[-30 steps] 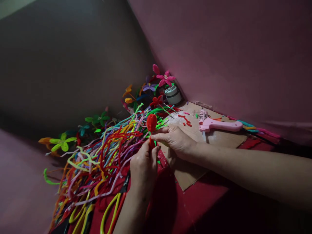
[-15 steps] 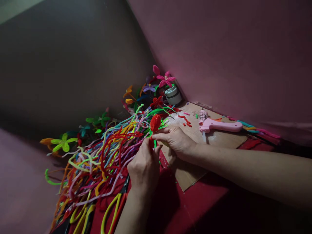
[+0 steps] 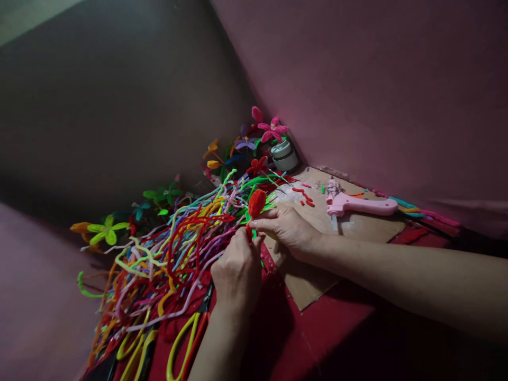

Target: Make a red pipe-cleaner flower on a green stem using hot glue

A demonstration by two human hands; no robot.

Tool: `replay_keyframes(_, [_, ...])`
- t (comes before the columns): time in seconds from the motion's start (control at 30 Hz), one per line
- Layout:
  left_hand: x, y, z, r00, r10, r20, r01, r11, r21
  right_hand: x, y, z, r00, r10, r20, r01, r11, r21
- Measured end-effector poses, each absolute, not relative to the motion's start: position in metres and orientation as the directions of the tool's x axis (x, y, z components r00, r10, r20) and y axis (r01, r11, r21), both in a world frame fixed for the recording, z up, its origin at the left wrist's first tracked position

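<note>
A red fuzzy bud (image 3: 257, 203) stands upright above my fingertips, near the middle of the view. My left hand (image 3: 238, 264) is closed round the red stem just under the bud. From the right, my right hand (image 3: 291, 232) pinches the same stem with thumb and index finger, touching the base of the bud. Green fuzzy stems show behind the bud. A large heap of coloured pipe cleaners (image 3: 186, 238) lies left of my hands. The lower stem is mostly hidden by my fingers.
A pink glue gun (image 3: 363, 205) rests on the cardboard (image 3: 317, 286), among red snippets (image 3: 304, 194). Behind are a grey-white jar (image 3: 284, 156) and a pink flower (image 3: 273, 129). Yellow-handled scissors (image 3: 180, 341) lie at the lower left. Walls rise behind.
The whole view has shifted slightly, so things sit a little further right. Both hands keep their hold below the bud, which looks slightly turned.
</note>
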State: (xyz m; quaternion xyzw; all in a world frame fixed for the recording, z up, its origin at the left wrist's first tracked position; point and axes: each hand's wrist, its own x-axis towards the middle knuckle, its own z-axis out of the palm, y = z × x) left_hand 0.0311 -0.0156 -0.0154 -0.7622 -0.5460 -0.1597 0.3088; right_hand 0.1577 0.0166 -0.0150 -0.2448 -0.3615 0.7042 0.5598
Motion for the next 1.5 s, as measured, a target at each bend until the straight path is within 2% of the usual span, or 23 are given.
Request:
replay_keyframes(0.17, [0.03,-0.019,-0.011,0.378,0.746,0.549,0.922,-0.247,-0.299,0.159,0.016,-0.017,-0.223,0.972,0.067,-0.572,-0.075,-0.817])
replay_keyframes(0.27, [0.027,-0.015,-0.013,0.355,0.745,0.565,0.934,-0.303,-0.188,0.159,0.016,-0.017,-0.273,0.959,0.081,-0.574,-0.095,-0.813])
replay_keyframes(0.33, [0.025,-0.012,-0.014,0.305,0.746,0.592,0.935,-0.352,-0.038,0.159,0.016,-0.016,-0.299,0.949,0.1,-0.58,-0.097,-0.809])
replay_keyframes(0.43, [0.026,-0.011,-0.015,0.17,0.808,0.565,0.855,-0.406,0.324,0.158,0.017,-0.015,-0.306,0.941,0.143,-0.604,-0.075,-0.794])
replay_keyframes(0.5, [0.029,-0.013,-0.012,0.078,0.892,0.446,0.714,-0.362,0.6,0.158,0.017,-0.015,-0.308,0.938,0.16,-0.627,-0.074,-0.776])
replay_keyframes(0.57, [0.033,-0.016,-0.007,0.024,0.956,0.294,0.527,-0.262,0.809,0.158,0.018,-0.015,-0.329,0.931,0.158,-0.643,-0.098,-0.759])
replay_keyframes(0.63, [0.036,-0.017,-0.002,0.01,0.985,0.173,0.351,-0.166,0.922,0.159,0.019,-0.016,-0.359,0.923,0.138,-0.654,-0.143,-0.743])
replay_keyframes(0.7, [0.036,-0.017,0.001,0.041,0.995,0.087,0.206,-0.094,0.974,0.16,0.022,-0.018,-0.401,0.91,0.106,-0.651,-0.202,-0.732])
replay_keyframes(0.8, [0.031,-0.015,0.001,0.185,0.983,-0.019,-0.014,0.022,1.0,0.162,0.028,-0.022,-0.494,0.865,0.091,-0.635,-0.287,-0.717])
replay_keyframes(0.9, [0.025,-0.012,-0.004,0.383,0.922,-0.059,-0.235,0.159,0.959,0.163,0.031,-0.026,-0.564,0.815,0.136,-0.633,-0.32,-0.704])
replay_keyframes(1.0, [0.022,-0.011,-0.008,0.485,0.874,-0.04,-0.323,0.221,0.92,0.162,0.031,-0.027,-0.598,0.782,0.178,-0.634,-0.325,-0.702])
replay_keyframes(1.07, [0.022,-0.011,-0.007,0.48,0.876,-0.041,-0.253,0.183,0.95,0.161,0.03,-0.028,-0.57,0.8,0.187,-0.655,-0.305,-0.691])
replay_keyframes(1.17, [0.025,-0.012,-0.006,0.321,0.947,0.008,0.088,-0.038,0.995,0.159,0.029,-0.028,-0.464,0.872,0.156,-0.695,-0.249,-0.675])
replay_keyframes(1.2, [0.027,-0.012,-0.006,0.243,0.966,0.085,0.24,-0.145,0.96,0.158,0.029,-0.028,-0.433,0.891,0.137,-0.698,-0.235,-0.677])
replay_keyframes(1.27, [0.029,-0.012,-0.01,0.134,0.944,0.3,0.513,-0.325,0.794,0.158,0.028,-0.027,-0.398,0.913,0.095,-0.676,-0.222,-0.702])
replay_keyframes(1.33, [0.03,-0.012,-0.015,0.121,0.877,0.464,0.675,-0.416,0.61,0.158,0.027,-0.026,-0.378,0.924,0.057,-0.655,-0.223,-0.722])
replay_keyframes(1.4, [0.029,-0.011,-0.019,0.118,0.843,0.525,0.732,-0.432,0.527,0.157,0.025,-0.025,-0.357,0.933,0.045,-0.655,-0.216,-0.724])
replay_keyframes(1.43, [0.028,-0.011,-0.02,0.106,0.847,0.521,0.727,-0.423,0.54,0.157,0.024,-0.024,-0.348,0.936,0.049,-0.665,-0.21,-0.717])
replay_keyframes(1.5, [0.028,-0.01,-0.019,0.066,0.897,0.438,0.647,-0.373,0.665,0.157,0.023,-0.022,-0.345,0.936,0.067,-0.679,-0.2,-0.706])
